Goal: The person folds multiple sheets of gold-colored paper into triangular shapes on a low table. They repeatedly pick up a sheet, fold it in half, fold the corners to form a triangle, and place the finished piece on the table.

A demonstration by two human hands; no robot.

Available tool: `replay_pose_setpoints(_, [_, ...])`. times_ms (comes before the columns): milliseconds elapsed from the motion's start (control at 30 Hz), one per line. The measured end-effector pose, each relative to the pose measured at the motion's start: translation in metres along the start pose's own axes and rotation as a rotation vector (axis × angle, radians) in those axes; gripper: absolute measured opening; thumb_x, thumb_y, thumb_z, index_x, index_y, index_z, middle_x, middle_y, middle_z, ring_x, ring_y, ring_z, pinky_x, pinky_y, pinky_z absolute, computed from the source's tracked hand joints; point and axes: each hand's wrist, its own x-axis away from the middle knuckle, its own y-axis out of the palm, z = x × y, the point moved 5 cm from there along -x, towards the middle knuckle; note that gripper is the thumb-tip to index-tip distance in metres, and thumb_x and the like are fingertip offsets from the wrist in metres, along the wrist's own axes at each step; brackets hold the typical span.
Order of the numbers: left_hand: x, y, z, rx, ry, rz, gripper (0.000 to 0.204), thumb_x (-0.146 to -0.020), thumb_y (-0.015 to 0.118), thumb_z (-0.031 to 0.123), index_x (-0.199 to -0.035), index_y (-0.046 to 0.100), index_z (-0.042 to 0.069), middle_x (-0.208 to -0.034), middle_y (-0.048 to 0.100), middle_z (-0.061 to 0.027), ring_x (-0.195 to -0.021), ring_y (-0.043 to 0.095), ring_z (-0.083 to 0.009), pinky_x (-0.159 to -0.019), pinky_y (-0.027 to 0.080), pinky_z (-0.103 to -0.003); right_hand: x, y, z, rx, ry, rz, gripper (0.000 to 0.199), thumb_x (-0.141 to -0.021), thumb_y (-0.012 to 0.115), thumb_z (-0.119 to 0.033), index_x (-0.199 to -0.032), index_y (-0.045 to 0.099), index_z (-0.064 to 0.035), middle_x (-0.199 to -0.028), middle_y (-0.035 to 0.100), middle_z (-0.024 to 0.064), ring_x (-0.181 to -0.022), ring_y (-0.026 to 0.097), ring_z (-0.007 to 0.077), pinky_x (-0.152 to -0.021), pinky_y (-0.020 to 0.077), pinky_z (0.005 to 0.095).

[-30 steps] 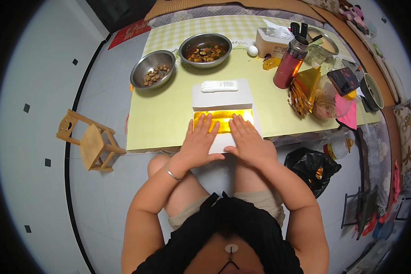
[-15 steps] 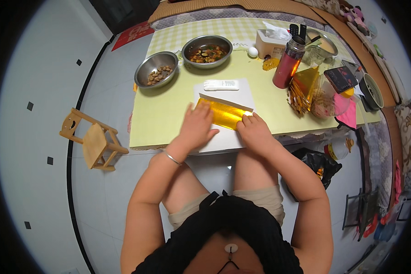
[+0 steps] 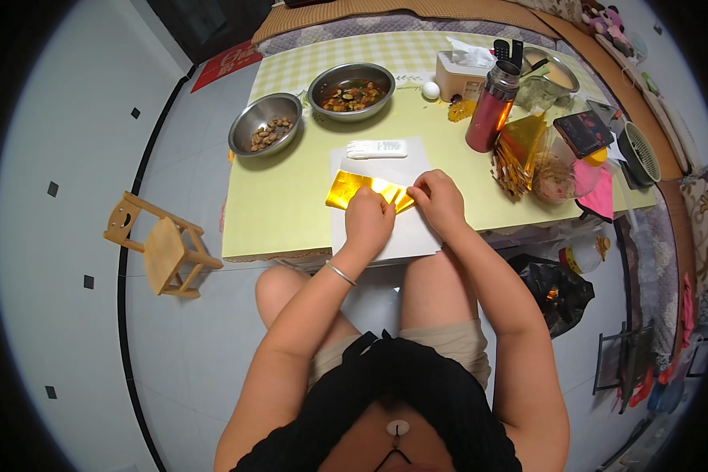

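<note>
A folded strip of shiny gold foil paper (image 3: 343, 189) lies slantwise over a white sheet (image 3: 405, 238) at the table's near edge. Curled over the middle of the strip, my left hand (image 3: 370, 223) has its fingers closed on the foil and hides part of it. My right hand (image 3: 440, 203) pinches the strip's right end between thumb and fingers. Just beyond the foil, on the same sheet, rests a flat white packet (image 3: 377, 149).
Two steel bowls, one with nuts (image 3: 265, 124) and one with food in broth (image 3: 352, 92), stand farther back. To the right are a red thermos (image 3: 492, 108), a bundle of folded gold pieces (image 3: 514, 169), a tissue box (image 3: 457, 76) and an egg (image 3: 430, 90). A small wooden chair (image 3: 164, 250) stands left.
My left hand has gone from lying spread on the foil to closing on its middle, moving right. The foil looks narrower, its greyish far edge no longer showing. My right hand shifted slightly away from me.
</note>
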Motion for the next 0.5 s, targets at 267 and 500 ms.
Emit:
replay_pose_setpoints(267, [-0.006, 0.004, -0.002, -0.083, -0.077, -0.022, 0.020, -0.078, 0.074, 0.015, -0.072, 0.069, -0.003, -0.085, 0.062, -0.0224, -0.082, 0.063, -0.0397, -0.074, 0.052, -0.049, 0.050, 0.007, -0.027, 0.232, -0.595, 0.028, 0.055, -0.086, 0.069, -0.018, -0.134, 0.054, 0.0046, -0.145, 0.050, 0.0249, -0.137, 0.046, 0.0404, -0.116, 0.0354, 0.0484])
replay_pose_setpoints(500, [-0.012, 0.010, -0.006, -0.116, -0.087, -0.054, 0.022, -0.079, 0.073, 0.017, -0.074, 0.070, -0.004, -0.085, 0.063, -0.0236, -0.081, 0.064, -0.0400, -0.073, 0.052, -0.048, 0.056, 0.022, -0.029, 0.339, -0.545, -0.237, 0.092, -0.087, 0.067, -0.051, -0.149, 0.036, 0.0095, -0.157, 0.031, 0.0304, -0.151, 0.025, 0.0404, -0.124, 0.0193, 0.0500])
